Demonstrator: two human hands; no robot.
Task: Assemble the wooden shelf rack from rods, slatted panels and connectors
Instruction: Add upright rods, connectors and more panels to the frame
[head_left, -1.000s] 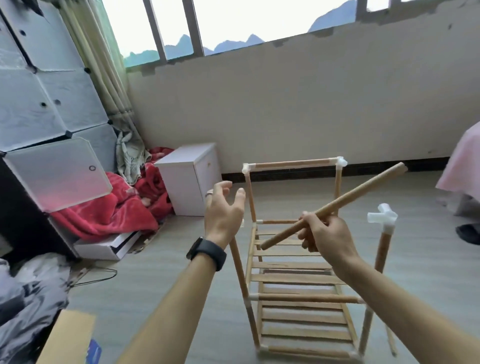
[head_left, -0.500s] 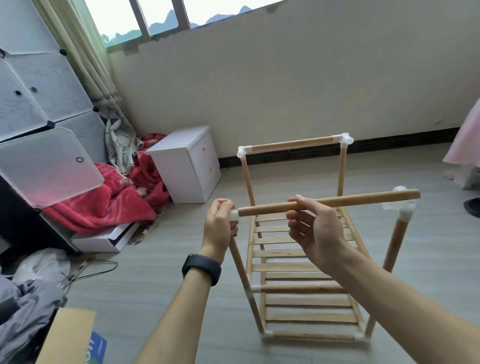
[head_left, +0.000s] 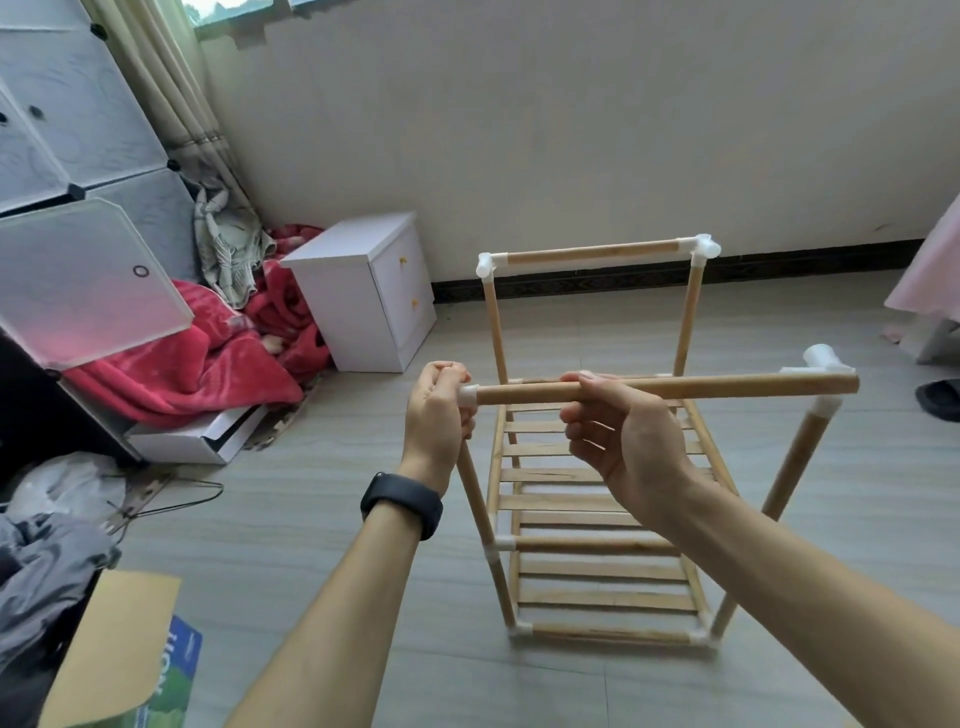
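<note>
Nearest the person, the left hand (head_left: 439, 410) is closed in a fist around the white connector (head_left: 467, 396) that caps the front left upright (head_left: 483, 512). The right hand (head_left: 618, 431) has its fingers (head_left: 584, 382) curled together on the loose rod (head_left: 660, 388), pinching it near its left third.

Change noted: a second ago that rod was held at a steep slant, high at its right end, with the left hand open and clear of the frame. It now lies level across the front of the rack. Its left end has entered, or at least meets, the connector under the left fist; how deep it sits cannot be told. Its right end passes in front of the front right connector (head_left: 823, 364) on the right upright (head_left: 795, 462) and appears to overshoot it rather than sit in its socket.

Finding: the front top rail is being fitted, one end started, the other not yet home. In my judgement the right end must be drawn back and steered into the socket, and the right upright may need spreading to admit it.

Beyond the hands, the slatted panels (head_left: 597, 525) sit in place at two levels. At the back, the rear top rail (head_left: 592, 253) is already joined between its two white corner pieces. The rack stands on the floor, well apart from the white cabinet (head_left: 374, 291).
</note>
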